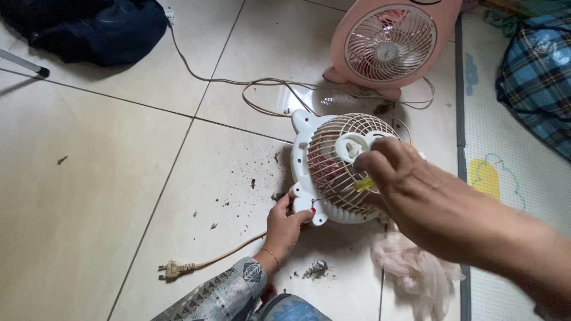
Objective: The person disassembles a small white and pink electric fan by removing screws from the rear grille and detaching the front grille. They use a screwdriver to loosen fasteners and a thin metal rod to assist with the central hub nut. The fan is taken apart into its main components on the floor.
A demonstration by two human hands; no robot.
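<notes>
A small white fan (333, 172) with a round grille lies face up on the tiled floor, with reddish blades showing through the grille. My left hand (286, 226), in a patterned sleeve with a thin bracelet, grips the fan's lower left foot. My right hand (410, 187) hovers over the grille's right side. It holds a tool with a yellow handle (364, 184), tip pointed at the grille near the white centre cap (352, 147).
A pink fan (389, 41) stands behind the white one, with a beige cord (267, 89) looped on the floor. A plug (172, 270) lies at the lower left. Dirt crumbs dot the tiles. A pale rag (416, 270) lies at the lower right, beside a play mat (511, 148); dark cloth (95, 27) is top left.
</notes>
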